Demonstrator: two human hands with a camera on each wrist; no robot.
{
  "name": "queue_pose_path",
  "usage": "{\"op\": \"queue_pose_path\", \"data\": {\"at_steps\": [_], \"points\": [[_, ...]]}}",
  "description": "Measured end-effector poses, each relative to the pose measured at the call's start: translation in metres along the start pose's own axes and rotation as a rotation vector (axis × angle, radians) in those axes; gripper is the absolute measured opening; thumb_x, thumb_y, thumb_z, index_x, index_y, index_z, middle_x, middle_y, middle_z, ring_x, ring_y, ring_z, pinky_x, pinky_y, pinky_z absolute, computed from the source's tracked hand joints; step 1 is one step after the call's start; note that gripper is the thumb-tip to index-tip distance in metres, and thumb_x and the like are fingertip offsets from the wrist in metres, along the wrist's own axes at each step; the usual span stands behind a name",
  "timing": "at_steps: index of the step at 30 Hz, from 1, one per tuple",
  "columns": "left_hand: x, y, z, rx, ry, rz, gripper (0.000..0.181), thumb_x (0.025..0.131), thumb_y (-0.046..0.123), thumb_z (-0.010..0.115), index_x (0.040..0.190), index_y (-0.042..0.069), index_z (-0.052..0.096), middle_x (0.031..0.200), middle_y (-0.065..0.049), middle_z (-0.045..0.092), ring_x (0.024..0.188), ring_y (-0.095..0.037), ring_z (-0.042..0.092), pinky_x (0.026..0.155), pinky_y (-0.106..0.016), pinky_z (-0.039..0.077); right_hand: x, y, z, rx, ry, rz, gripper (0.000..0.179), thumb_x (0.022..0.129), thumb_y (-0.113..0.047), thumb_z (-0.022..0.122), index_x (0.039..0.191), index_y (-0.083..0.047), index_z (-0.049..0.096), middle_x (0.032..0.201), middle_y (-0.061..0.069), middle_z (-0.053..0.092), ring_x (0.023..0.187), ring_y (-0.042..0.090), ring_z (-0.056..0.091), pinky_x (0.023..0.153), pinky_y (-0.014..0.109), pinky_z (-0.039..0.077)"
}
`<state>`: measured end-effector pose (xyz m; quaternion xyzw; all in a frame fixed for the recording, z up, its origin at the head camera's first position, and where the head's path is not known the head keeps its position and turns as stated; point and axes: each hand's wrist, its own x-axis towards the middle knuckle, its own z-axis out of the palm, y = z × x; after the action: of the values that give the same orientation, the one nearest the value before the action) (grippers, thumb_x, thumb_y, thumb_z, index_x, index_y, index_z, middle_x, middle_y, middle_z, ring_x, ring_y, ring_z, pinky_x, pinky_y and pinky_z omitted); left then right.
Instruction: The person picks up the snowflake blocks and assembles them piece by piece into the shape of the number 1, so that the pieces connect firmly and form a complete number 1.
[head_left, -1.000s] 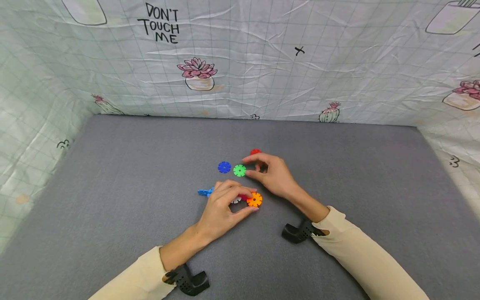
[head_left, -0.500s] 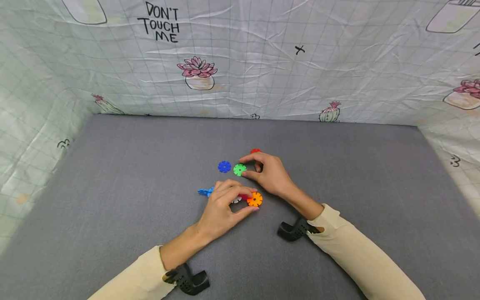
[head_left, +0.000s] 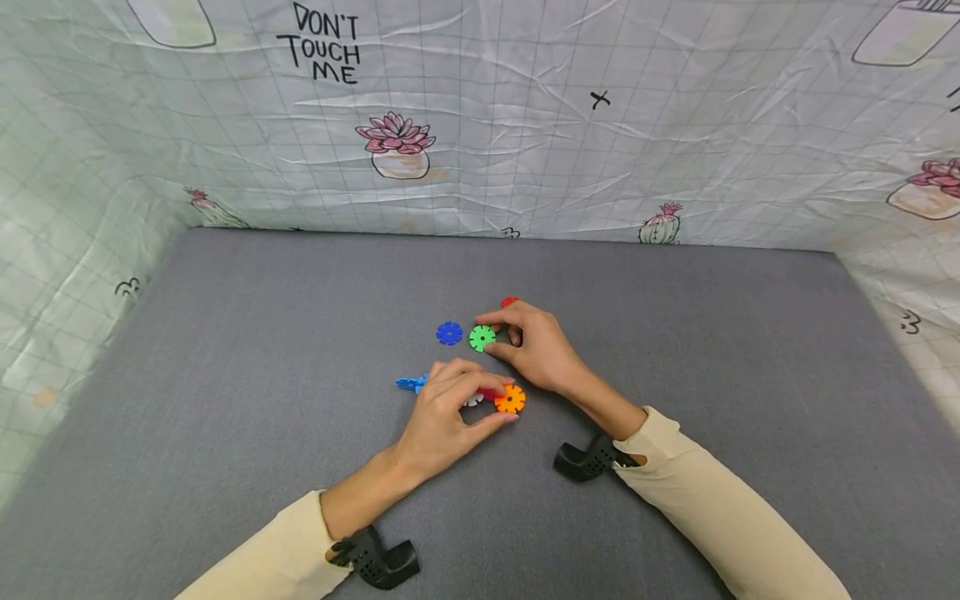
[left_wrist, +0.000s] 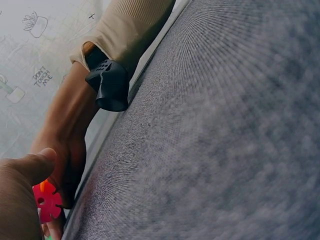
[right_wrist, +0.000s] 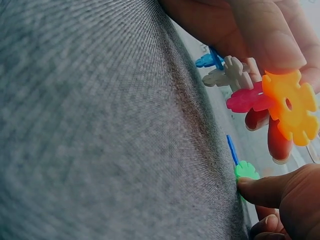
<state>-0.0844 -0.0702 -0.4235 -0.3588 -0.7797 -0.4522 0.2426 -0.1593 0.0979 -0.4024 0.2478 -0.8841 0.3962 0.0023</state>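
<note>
One grey tabletop [head_left: 262, 350] is spread beneath the left hand [head_left: 442, 408] and the right hand [head_left: 546, 346]. On the near side of the green disc [head_left: 482, 338], a row of joined discs [right_wrist: 245, 101] is pinched by the left hand's fingers. The green disc itself is pinched at its edge by the right hand's fingers. A blue disc [head_left: 449, 333] is seen to its left; beyond it, a red disc [head_left: 510, 301] is partly hidden.
</note>
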Motion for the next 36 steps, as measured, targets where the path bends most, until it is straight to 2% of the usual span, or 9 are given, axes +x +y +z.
{"op": "queue_pose_path", "data": {"at_steps": [7,13,21,28,33,36], "points": [[0.000,0.000,0.000,0.001,-0.004,-0.005,0.034,0.068,0.017,0.087,0.094,0.010,0.067,0.098,0.001,0.070,0.086,-0.012,0.057,0.071,-0.031,0.033,-0.002,-0.001,-0.002,0.007,0.021,0.012,0.027,0.083,-0.012,0.077,0.109,-0.015,0.073,0.085,-0.001,0.058,0.065,0.013,0.045,0.059,0.028,0.037],[0.000,0.000,0.000,0.007,-0.004,-0.003,0.034,0.068,0.017,0.087,0.095,0.010,0.067,0.098,0.002,0.070,0.087,-0.011,0.057,0.071,-0.031,0.033,-0.004,0.002,-0.005,0.072,0.020,0.006,0.021,0.084,-0.011,0.075,0.105,-0.014,0.074,0.079,-0.003,0.062,0.064,0.012,0.053,0.058,0.027,0.042],[-0.001,0.000,0.001,0.003,-0.003,-0.008,0.032,0.070,0.018,0.086,0.095,0.011,0.067,0.101,0.001,0.071,0.089,-0.011,0.058,0.072,-0.031,0.034,-0.012,-0.002,-0.020,0.099,0.066,0.037,0.020,0.084,-0.011,0.075,0.103,-0.016,0.075,0.081,-0.003,0.065,0.068,0.011,0.058,0.061,0.029,0.048],[-0.001,0.000,0.000,0.001,-0.007,-0.022,0.031,0.071,0.017,0.086,0.094,0.010,0.067,0.102,0.000,0.071,0.089,-0.012,0.057,0.073,-0.031,0.034,-0.026,-0.007,-0.035,0.191,0.084,0.082,0.022,0.086,-0.009,0.072,0.108,-0.013,0.072,0.087,0.000,0.066,0.072,0.014,0.059,0.062,0.028,0.049],[-0.001,0.000,0.000,0.000,-0.009,-0.027,0.031,0.071,0.017,0.086,0.094,0.010,0.067,0.101,0.000,0.071,0.088,-0.012,0.057,0.073,-0.032,0.034,-0.040,-0.010,-0.040,0.231,0.058,0.104,0.026,0.088,-0.007,0.070,0.113,-0.010,0.069,0.089,0.001,0.062,0.072,0.017,0.058,0.061,0.026,0.049],[-0.001,0.000,0.001,0.003,-0.006,-0.020,0.031,0.070,0.016,0.086,0.094,0.010,0.067,0.100,0.000,0.071,0.088,-0.012,0.058,0.073,-0.032,0.035,-0.049,-0.012,-0.041,0.271,0.043,0.108,0.028,0.089,-0.006,0.068,0.116,-0.008,0.067,0.090,0.004,0.061,0.071,0.021,0.060,0.061,0.029,0.050]]}}
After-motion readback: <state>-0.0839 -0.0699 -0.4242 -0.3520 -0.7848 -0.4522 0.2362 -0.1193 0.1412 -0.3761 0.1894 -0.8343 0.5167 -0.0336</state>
